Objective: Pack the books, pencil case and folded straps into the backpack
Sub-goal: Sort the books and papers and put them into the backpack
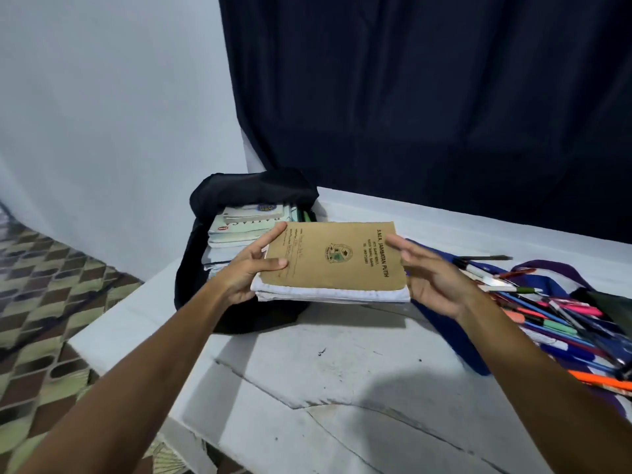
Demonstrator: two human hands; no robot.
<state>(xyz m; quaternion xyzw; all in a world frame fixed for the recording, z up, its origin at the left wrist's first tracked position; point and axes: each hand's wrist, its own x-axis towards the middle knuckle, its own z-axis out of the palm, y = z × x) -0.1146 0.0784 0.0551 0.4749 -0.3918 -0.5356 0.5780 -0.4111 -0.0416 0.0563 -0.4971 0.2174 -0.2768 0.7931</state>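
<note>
One brown exercise book (333,256) printed "S.M.K. JAMBATAN PUTIH" is gripped by the left hand (251,271); the right hand (432,280) is held loose beside it

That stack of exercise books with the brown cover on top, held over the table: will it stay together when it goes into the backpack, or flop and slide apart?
The stack of exercise books looks thin-covered, so probably bendy. The left hand grips one end; the right hand seems open beside the other, so that end may sag. Loose white books under the brown cover could slip apart if tilted toward the backpack.
</note>
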